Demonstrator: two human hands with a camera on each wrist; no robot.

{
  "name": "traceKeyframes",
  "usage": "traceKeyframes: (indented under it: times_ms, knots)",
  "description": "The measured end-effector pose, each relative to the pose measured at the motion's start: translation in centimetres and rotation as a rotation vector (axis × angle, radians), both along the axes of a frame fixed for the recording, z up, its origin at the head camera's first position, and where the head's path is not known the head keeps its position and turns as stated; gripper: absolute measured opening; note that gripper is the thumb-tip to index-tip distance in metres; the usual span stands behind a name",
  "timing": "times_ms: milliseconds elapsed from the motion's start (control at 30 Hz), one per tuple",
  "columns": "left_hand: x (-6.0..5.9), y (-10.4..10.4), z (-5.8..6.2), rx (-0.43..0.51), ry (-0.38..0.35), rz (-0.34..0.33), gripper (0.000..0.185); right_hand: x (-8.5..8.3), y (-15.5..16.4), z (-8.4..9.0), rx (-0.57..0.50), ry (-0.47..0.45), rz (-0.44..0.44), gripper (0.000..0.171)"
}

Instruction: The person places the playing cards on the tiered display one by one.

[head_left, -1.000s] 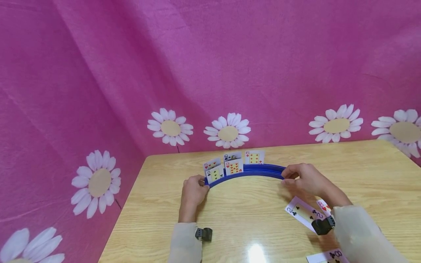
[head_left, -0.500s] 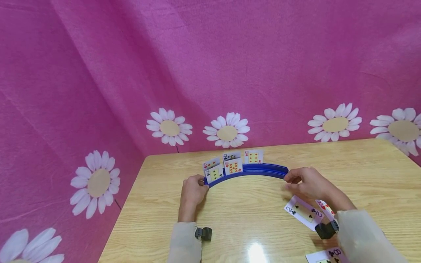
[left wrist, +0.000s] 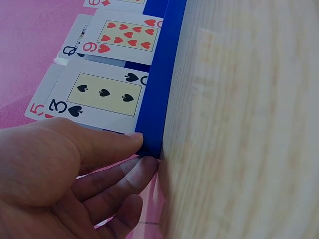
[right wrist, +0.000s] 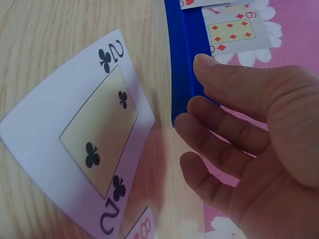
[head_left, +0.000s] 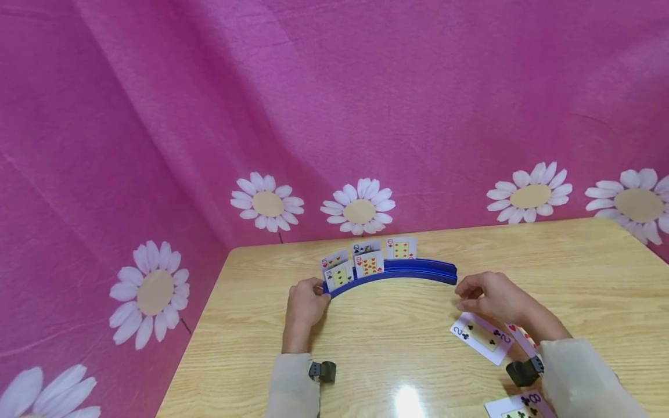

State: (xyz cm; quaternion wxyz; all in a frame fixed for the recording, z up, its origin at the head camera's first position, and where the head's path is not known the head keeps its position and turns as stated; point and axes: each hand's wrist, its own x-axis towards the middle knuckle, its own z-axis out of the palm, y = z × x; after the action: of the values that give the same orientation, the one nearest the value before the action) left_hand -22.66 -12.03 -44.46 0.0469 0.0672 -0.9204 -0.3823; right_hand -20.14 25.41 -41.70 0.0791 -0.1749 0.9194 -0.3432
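Observation:
A curved blue card holder (head_left: 413,270) stands on the wooden table (head_left: 392,342) with several cards upright in its left half. Among them are a 3 of spades (left wrist: 102,94), a 9 of hearts (left wrist: 124,37) and a 6 of diamonds (right wrist: 232,30). My left hand (head_left: 305,302) pinches the holder's left end (left wrist: 152,129) between thumb and fingers. My right hand (head_left: 488,296) hovers just off the holder's right end (right wrist: 182,59), fingers loosely curled and holding nothing. A 2 of clubs (head_left: 481,337) lies face up below that hand.
An 8 of hearts (head_left: 520,334) peeks out beside the right wrist. An 8 of clubs (head_left: 520,406) lies at the near right edge of the view. Pink daisy cloth (head_left: 313,116) hangs behind and left of the table. The table's left edge runs close to my left arm.
My right hand has let go of the holder's right end and drawn back a little toward me. The left hand and the holder stay where they were.

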Motion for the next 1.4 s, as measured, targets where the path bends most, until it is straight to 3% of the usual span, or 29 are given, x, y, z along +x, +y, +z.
traceKeyframes:
  times_ms: [233, 467, 867, 1400]
  knots:
    - [0.0, 0.0, -0.1, 0.0, -0.002, -0.001, 0.026, 0.0, 0.3, -0.4, 0.01, 0.004, 0.013, 0.021]
    - [0.0, -0.2, -0.1, -0.024, 0.077, -0.037, 0.022, 0.1, 0.5, -0.7, 0.054, 0.018, 0.017, 0.022]
    - [0.0, -0.2, -0.1, -0.011, 0.041, -0.027, 0.025, 0.3, 0.9, -1.0, 0.09, -0.078, 0.028, 0.025]
    - [-0.1, 0.0, 0.1, 0.003, 0.009, -0.018, 0.024, -0.2, 0.7, -1.4, 0.149, -0.079, 0.042, 0.031]
